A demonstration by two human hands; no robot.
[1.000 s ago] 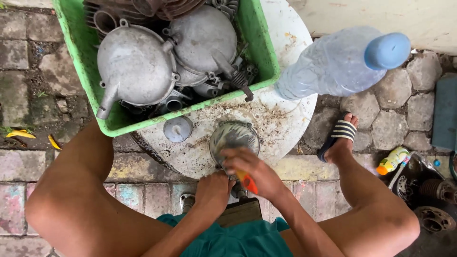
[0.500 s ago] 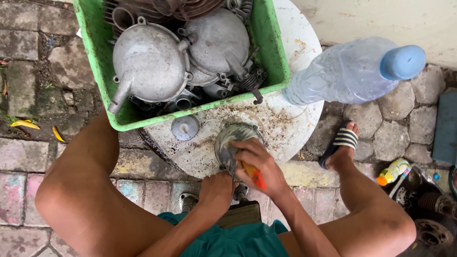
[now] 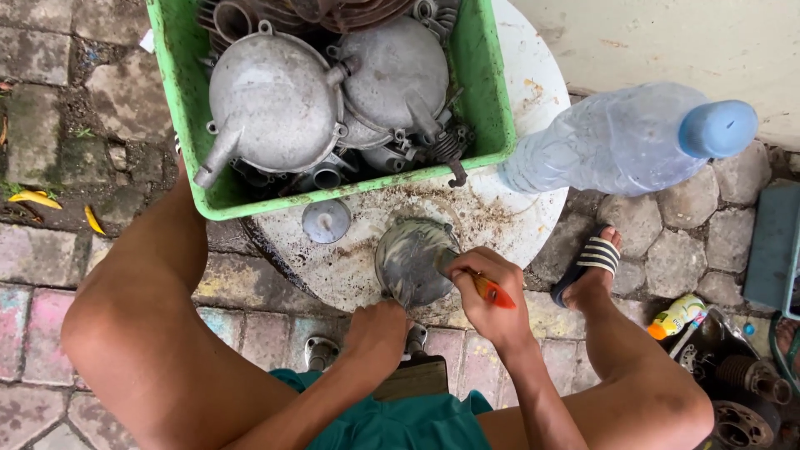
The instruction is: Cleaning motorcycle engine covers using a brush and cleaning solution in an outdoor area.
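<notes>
Down low, left hand (image 3: 379, 329) steadies metal cover (image 3: 412, 260); right hand (image 3: 487, 292) fingers grip brush (image 3: 492, 292)

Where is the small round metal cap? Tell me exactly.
In the head view, the small round metal cap lies on the white round table, just below the green crate and left of the metal cover the hands work on.

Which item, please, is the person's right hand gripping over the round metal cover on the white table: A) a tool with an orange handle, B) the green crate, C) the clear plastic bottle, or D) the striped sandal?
A: the right hand closes round an orange-handled tool over the round metal cover.
</notes>
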